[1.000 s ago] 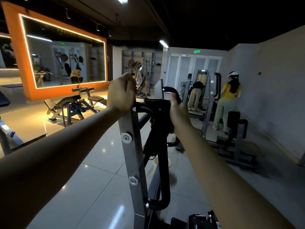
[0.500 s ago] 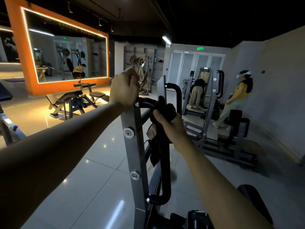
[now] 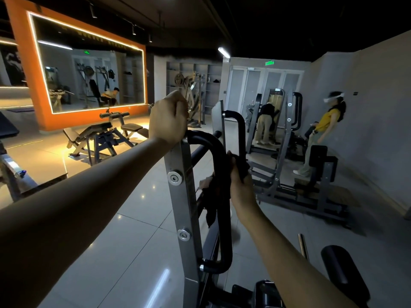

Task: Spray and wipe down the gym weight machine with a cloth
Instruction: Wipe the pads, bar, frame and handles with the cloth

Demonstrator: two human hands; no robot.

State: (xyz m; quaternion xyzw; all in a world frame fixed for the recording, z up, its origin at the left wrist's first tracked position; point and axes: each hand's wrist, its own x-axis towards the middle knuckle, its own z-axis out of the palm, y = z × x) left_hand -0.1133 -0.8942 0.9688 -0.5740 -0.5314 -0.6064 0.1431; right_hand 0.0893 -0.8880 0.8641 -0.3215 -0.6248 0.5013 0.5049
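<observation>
Right hand (image 3: 239,185) gripping cloth (image 3: 212,202) on handle (image 3: 210,144), grey upright (image 3: 185,201) beside

An orange-framed mirror (image 3: 89,74) hangs at left, a padded bench (image 3: 103,133) before it. A person in a yellow top (image 3: 328,121) stands near the right wall.

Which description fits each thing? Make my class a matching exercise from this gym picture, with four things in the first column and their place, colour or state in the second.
Column one:
1. left hand
2. right hand
3. cloth
4. mirror frame

Column two:
A. orange, with a light strip along its inner edge
B. dark, hanging beside the black handle bar
C. curled at the top of the grey upright
D. gripping the cloth against the black handle bar

Pairs: 1-C, 2-D, 3-B, 4-A
</observation>
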